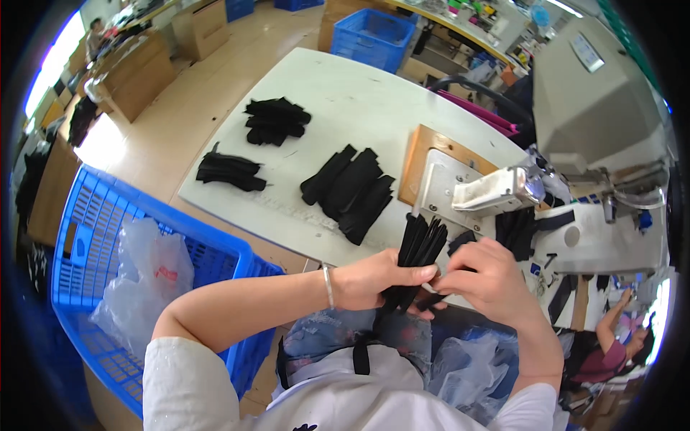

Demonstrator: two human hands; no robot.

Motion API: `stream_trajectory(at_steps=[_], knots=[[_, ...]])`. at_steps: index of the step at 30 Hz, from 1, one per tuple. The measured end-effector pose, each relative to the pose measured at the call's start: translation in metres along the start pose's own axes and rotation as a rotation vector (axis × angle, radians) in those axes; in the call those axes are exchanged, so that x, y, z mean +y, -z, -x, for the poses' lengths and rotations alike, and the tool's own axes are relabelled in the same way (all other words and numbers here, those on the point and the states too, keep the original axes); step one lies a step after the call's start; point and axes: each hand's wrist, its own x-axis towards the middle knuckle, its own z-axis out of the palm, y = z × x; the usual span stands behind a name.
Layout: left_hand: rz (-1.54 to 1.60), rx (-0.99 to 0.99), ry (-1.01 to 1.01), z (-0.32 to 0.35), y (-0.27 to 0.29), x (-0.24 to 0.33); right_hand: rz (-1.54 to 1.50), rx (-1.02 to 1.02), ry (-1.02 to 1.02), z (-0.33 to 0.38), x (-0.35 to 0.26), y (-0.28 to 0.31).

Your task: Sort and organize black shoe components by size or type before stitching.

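Just in front of my body, my left hand (374,279) is closed around a bundle of black fabric strips (422,243), its thumb lying across them. The strips stand side by side with their far ends fanned up. My right hand (490,281) meets it from the right, fingertips pinched on the end of a dark strip beside the left thumb. The exact grip there is partly hidden. On the white table beyond lie a large spread pile of black strips (348,188), a smaller stack (277,121) farther back, and another stack (230,171) near the left edge.
A sewing machine (496,190) with a metal plate on a wooden block stands to the right of the white table (345,86). At my left is a blue crate (108,197) with a clear plastic bag (147,276). Another blue crate (374,36) stands behind. A person (611,352) sits far right.
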Motion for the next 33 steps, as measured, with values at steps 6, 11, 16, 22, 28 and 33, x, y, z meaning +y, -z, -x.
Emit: stream_trajectory(at_steps=[6, 11, 16, 22, 28, 33], knots=[[-0.093, -0.182, 0.061, 0.006, 0.017, -0.010, -0.357, 0.044, 0.112, -0.004, 0.008, -0.022], [-0.170, -0.013, 0.083, 0.009, -0.008, 0.005, -0.533, 0.099, 0.137, 0.008, 0.010, -0.024], [-0.311, -0.057, 0.035, 0.007, 0.008, -0.004, -0.565, 0.305, 0.142, 0.010, 0.001, -0.038], [0.104, -0.460, 0.171, 0.003, 0.032, -0.016, -0.248, 0.663, 0.115, 0.018, -0.002, -0.060], [-0.295, -0.068, 0.221, 0.007, -0.016, -0.013, -1.466, 0.589, -0.263, 0.020, -0.010, -0.114], [-0.428, 0.064, 0.200, 0.005, -0.015, -0.028, -1.684, 0.582, -0.230, 0.032, -0.029, -0.102]])
